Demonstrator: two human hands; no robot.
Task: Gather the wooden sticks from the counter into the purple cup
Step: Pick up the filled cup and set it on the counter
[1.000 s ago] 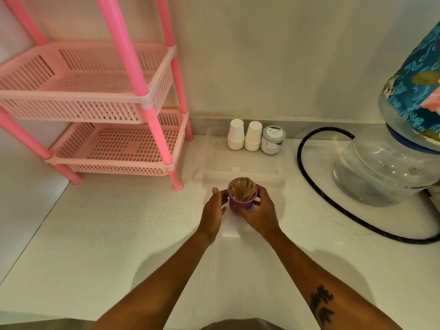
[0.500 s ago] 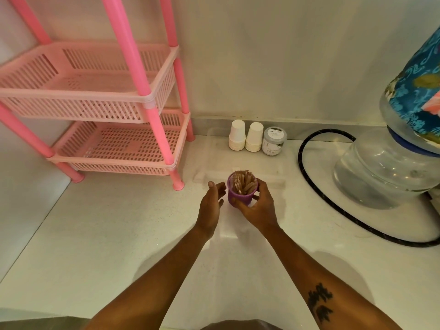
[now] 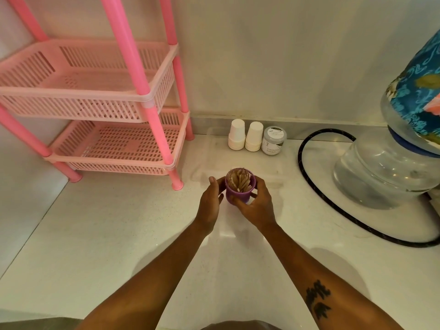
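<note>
The purple cup (image 3: 238, 193) stands in the middle of the white counter (image 3: 119, 234), tilted slightly toward me, with a bundle of wooden sticks (image 3: 239, 181) upright inside it. My right hand (image 3: 257, 206) wraps around the cup's right and front side. My left hand (image 3: 210, 202) presses against the cup's left side, its thumb at the rim. No loose sticks show on the counter.
A pink two-tier basket rack (image 3: 100, 110) stands at the back left. Two stacks of white paper cups (image 3: 245, 138) and a small jar (image 3: 273, 140) line the wall. A clear tray (image 3: 271, 172) lies behind the cup. A water bottle (image 3: 390, 167) and black hose (image 3: 328, 198) occupy the right.
My left hand left the cup's side half a second ago and has now closed back onto it. The cup stayed in my right hand at about the same spot.
</note>
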